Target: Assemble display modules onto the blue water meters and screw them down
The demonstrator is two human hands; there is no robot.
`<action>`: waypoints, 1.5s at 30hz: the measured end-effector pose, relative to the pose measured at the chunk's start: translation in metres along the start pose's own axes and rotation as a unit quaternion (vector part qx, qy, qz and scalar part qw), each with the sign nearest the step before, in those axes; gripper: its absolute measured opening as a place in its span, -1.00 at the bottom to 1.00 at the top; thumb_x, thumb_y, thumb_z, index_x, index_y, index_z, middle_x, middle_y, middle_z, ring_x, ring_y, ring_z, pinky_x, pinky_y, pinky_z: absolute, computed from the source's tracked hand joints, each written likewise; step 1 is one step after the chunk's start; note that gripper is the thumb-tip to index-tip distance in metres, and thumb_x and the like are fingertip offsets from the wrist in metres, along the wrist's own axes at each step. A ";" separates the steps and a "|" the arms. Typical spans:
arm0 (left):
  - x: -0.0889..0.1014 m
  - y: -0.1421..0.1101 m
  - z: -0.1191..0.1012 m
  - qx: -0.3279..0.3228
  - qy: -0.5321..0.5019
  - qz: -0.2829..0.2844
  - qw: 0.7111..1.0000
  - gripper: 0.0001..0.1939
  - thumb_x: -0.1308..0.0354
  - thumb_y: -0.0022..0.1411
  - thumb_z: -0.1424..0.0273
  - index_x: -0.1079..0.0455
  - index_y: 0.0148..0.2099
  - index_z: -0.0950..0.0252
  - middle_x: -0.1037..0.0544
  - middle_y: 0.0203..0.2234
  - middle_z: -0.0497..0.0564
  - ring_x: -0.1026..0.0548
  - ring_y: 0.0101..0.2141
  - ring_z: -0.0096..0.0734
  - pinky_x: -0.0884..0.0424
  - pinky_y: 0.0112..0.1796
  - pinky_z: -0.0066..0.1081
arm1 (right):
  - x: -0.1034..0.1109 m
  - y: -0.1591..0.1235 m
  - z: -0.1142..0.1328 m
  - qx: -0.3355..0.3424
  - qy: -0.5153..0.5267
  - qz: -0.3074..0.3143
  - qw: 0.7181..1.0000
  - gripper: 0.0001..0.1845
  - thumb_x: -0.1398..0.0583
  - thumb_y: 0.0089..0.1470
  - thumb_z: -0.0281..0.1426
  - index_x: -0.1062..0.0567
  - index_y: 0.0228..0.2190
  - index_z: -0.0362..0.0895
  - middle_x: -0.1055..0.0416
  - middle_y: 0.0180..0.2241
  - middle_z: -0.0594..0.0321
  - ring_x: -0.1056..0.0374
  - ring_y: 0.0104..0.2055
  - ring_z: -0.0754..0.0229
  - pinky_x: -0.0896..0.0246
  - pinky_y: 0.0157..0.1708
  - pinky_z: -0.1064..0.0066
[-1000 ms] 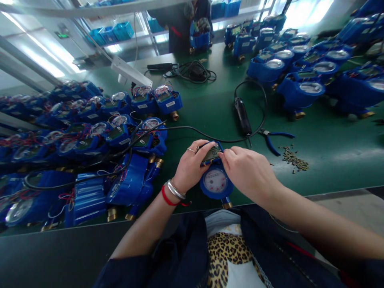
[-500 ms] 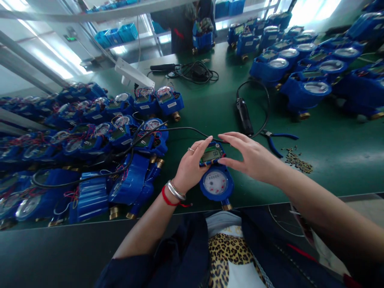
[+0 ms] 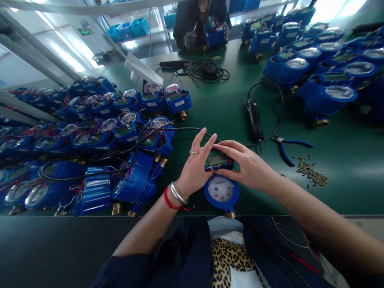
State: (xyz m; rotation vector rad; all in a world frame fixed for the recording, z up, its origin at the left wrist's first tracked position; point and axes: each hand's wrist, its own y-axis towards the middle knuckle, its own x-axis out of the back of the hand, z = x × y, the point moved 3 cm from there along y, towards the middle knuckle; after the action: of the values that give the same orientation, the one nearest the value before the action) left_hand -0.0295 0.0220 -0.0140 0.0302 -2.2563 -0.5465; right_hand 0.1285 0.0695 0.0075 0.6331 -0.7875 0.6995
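A blue water meter (image 3: 221, 189) lies on the bench in front of me, its round white dial facing up and its brass end toward my body. Above the dial sits its display box, with a small LCD screen (image 3: 219, 159) and a circuit board partly covered by my fingers. My right hand (image 3: 247, 162) closes on the right side of this box, fingers over the far edge and thumb at the near edge. At the box's left side rests my left hand (image 3: 196, 166), fingers spread and raised, its thumb side against the housing.
A black electric screwdriver (image 3: 255, 120), blue-handled pliers (image 3: 286, 148) and a pile of small screws (image 3: 312, 172) lie to the right. Many wired blue meters (image 3: 132, 176) crowd the left; more meters (image 3: 327, 96) stand at right. Across the bench a gloved co-worker's hand (image 3: 190, 39) shows beside another meter.
My right hand went from pinching at the screen's right edge to opening, then closing around the box. The fingers of my left hand lifted off the box. Across the bench, the co-worker's hands came into view.
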 end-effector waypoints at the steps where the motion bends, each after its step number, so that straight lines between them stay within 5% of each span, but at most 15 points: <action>1: 0.000 0.000 0.000 0.000 -0.003 0.001 1.000 -0.11 -0.21 0.11 0.54 0.19 0.35 0.06 0.21 0.35 0.14 0.03 0.31 -0.05 -0.18 0.19 0.02 | -0.001 0.001 0.001 0.001 -0.003 -0.005 1.000 -0.38 -0.22 0.09 -0.23 -0.28 0.16 -0.11 -0.26 0.11 0.05 -0.22 0.14 0.03 -0.21 0.13 0.11; 5: 0.001 -0.001 0.001 0.001 -0.013 0.006 1.000 -0.07 -0.23 0.06 0.59 0.18 0.35 0.12 0.22 0.35 0.16 0.04 0.31 -0.05 -0.20 0.19 -0.05 | -0.003 0.002 0.001 0.004 -0.010 -0.019 1.000 -0.50 -0.20 0.12 -0.27 -0.39 0.08 -0.15 -0.28 0.10 0.04 -0.27 0.11 0.06 -0.27 0.10 0.18; 12: 0.001 -0.003 0.009 0.016 -0.072 0.006 0.997 0.02 -0.26 0.04 0.53 0.29 0.37 0.05 0.21 0.35 0.15 -0.21 0.21 -0.07 -0.29 0.13 -0.08 | -0.008 0.002 -0.003 0.023 -0.013 -0.050 0.998 -0.55 -0.22 0.10 -0.26 -0.46 0.01 -0.18 -0.32 0.09 0.04 -0.32 0.08 0.04 -0.32 0.06 0.19; 19: -0.001 -0.005 0.010 0.065 -0.092 0.036 0.993 0.08 -0.24 0.07 0.46 0.48 0.38 0.17 -0.38 0.10 0.19 -0.42 0.03 -0.11 -0.40 0.00 -0.11 | -0.006 0.008 0.005 0.041 -0.069 -0.006 0.997 -0.40 -0.24 0.05 -0.17 -0.37 0.07 -0.19 -0.31 0.05 -0.01 -0.27 0.07 -0.03 -0.27 0.06 0.09; 23: 0.000 -0.006 0.009 0.068 -0.064 0.038 0.995 0.05 -0.20 0.07 0.52 0.46 0.38 0.21 -0.33 0.14 0.25 -0.45 -0.03 -0.12 -0.44 -0.06 -0.16 | -0.008 0.015 0.009 0.037 -0.088 0.010 0.995 -0.28 -0.26 0.01 -0.12 -0.28 0.13 -0.21 -0.29 0.03 -0.03 -0.24 0.05 -0.07 -0.25 0.06 0.04; 31: -0.001 -0.004 0.010 0.058 -0.077 0.052 0.994 0.10 -0.23 0.05 0.54 0.50 0.38 0.21 -0.18 0.23 0.31 -0.44 -0.03 -0.07 -0.43 -0.06 -0.14 | -0.014 0.018 0.004 0.078 -0.024 0.006 0.997 -0.37 -0.24 0.08 -0.22 -0.29 0.12 -0.20 -0.28 0.03 -0.02 -0.23 0.09 0.02 -0.22 0.11 0.15; 36: 0.020 -0.005 0.016 0.030 -0.161 0.103 0.981 0.04 -0.23 0.04 0.58 0.35 0.39 0.21 -0.03 0.30 0.23 -0.15 0.24 -0.09 -0.13 0.22 -0.08 | -0.014 0.017 0.006 0.063 -0.031 0.006 0.998 -0.37 -0.27 0.04 -0.24 -0.34 0.09 -0.27 -0.29 0.03 -0.04 -0.25 0.08 0.02 -0.23 0.11 0.18; 39: 0.032 -0.014 0.025 0.053 -0.228 0.147 0.961 -0.03 -0.29 0.07 0.45 0.22 0.37 0.20 0.02 0.33 0.20 -0.14 0.25 -0.11 -0.12 0.23 -0.08 | -0.014 0.017 0.005 0.050 -0.044 0.008 0.998 -0.38 -0.29 0.02 -0.23 -0.36 0.07 -0.25 -0.30 0.03 -0.02 -0.26 0.07 0.01 -0.23 0.11 0.17; 45: 0.031 -0.029 0.034 0.121 -0.261 0.069 0.955 -0.42 -0.19 0.19 0.41 -0.16 0.23 0.33 -0.30 0.17 0.18 -0.31 0.15 -0.22 -0.24 0.17 -0.21 | -0.014 0.015 0.003 0.046 -0.053 0.009 0.997 -0.38 -0.29 0.02 -0.22 -0.35 0.09 -0.17 -0.30 0.04 0.03 -0.28 0.05 0.03 -0.24 0.10 0.19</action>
State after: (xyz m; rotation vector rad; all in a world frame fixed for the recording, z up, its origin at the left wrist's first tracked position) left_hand -0.0788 0.0024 -0.0236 -0.1659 -2.8035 -0.2128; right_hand 0.1094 0.0722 0.0018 0.7527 -0.8641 0.7269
